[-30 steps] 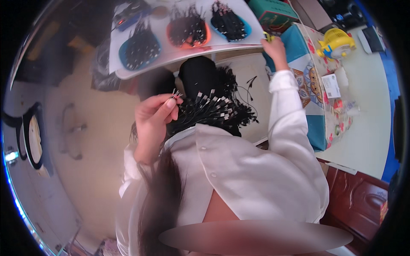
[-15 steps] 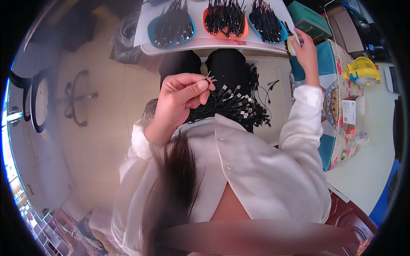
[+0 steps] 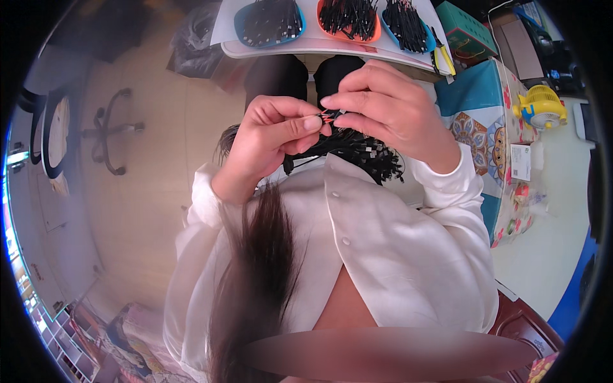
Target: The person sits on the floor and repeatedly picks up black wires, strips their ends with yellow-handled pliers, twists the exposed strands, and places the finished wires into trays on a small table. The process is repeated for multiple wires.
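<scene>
In front of my lap, my left hand (image 3: 265, 131) pinches a black cable between thumb and fingers, with its thin red and dark wire ends (image 3: 327, 117) sticking out to the right. My right hand (image 3: 399, 112) comes in from the other side, thumb and forefinger closed on those same wire ends. Its fingertips partly cover what they grip. Below both hands, a bundle of black cables (image 3: 364, 150) with metal USB plugs lies across my lap, partly hidden by my right hand.
On the white table (image 3: 306, 48) ahead stand a blue tray (image 3: 241, 32), an orange tray (image 3: 348, 38) and another blue tray (image 3: 429, 39), all holding black cables. A yellow-handled tool (image 3: 446, 56) lies at its right edge. A yellow fan (image 3: 541, 105) sits on the right.
My right hand has left the yellow-handled tool at the table's right edge and come back to the wire ends. My left hand keeps its pinch on the cable.
</scene>
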`<state>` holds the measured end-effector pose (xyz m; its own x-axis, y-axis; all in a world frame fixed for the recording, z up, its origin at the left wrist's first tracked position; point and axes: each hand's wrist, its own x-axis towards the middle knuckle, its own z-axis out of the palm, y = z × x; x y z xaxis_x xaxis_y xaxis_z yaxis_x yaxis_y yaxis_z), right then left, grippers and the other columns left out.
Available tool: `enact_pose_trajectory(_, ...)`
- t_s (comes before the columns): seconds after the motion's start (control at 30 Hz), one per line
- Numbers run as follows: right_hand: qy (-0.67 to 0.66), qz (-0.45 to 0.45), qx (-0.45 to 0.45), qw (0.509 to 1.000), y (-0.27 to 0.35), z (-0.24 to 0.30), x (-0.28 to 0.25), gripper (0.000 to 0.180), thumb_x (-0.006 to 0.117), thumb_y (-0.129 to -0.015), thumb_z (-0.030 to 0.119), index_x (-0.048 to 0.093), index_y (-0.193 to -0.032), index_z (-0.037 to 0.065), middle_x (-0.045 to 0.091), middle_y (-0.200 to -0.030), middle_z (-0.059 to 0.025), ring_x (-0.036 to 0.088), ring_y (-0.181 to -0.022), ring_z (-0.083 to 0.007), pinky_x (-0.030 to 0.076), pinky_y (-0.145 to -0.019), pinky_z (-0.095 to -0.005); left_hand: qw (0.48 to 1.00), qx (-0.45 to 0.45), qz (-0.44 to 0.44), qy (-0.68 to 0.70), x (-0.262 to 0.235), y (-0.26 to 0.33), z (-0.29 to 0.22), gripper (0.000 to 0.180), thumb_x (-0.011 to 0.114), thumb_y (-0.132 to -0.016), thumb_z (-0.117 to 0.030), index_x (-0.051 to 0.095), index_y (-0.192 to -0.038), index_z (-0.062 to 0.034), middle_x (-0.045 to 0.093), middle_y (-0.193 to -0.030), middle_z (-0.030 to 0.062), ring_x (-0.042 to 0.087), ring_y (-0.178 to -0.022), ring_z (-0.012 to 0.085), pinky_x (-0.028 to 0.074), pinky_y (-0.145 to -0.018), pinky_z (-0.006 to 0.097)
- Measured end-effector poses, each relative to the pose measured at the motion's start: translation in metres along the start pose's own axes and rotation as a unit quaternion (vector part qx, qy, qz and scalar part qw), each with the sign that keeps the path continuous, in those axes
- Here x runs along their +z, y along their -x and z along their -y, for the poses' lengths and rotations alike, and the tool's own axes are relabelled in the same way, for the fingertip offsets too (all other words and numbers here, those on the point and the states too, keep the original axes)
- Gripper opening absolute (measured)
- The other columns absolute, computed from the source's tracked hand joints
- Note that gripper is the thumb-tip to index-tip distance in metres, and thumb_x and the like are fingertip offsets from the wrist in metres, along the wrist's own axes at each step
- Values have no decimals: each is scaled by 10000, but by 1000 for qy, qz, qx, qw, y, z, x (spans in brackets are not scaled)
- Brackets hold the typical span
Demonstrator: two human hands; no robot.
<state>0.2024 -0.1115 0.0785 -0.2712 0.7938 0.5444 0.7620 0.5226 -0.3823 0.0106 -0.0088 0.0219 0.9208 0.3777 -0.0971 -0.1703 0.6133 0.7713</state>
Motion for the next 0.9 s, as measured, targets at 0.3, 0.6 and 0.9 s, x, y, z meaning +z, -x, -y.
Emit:
enact_pose_trajectory(0.3,60,7,-30,998,1,8,5,199,733,-679,85,632,-840,27,577,-853,-66,578,-781,-231,499,-652,-320,993,-18,10,-112,0,5,-9,118,618,-898,-35,697,-882,51,574,-635,15,460,-553,52,301,-459,209)
enact_pose_trajectory(0.6,83,9,-15,996,7,1,16,167,690,-731,71,615,-859,-6,565,-828,-76,549,-727,-229,464,-601,-308,697,376,-18,-610,-2,-3,1,183,635,-727,35,661,-907,49,571,-669,114,530,-525,205,430,-472,286)
enact_pose_trajectory(0.9,-339,63,411,844,12,6,9,140,674,-879,134,663,-943,10,598,-778,1,552,-709,-101,456,-638,-254,729,391,-22,-562,-6,-9,3,212,624,-744,73,664,-950,45,559,-648,77,541,-523,169,437,-472,274)
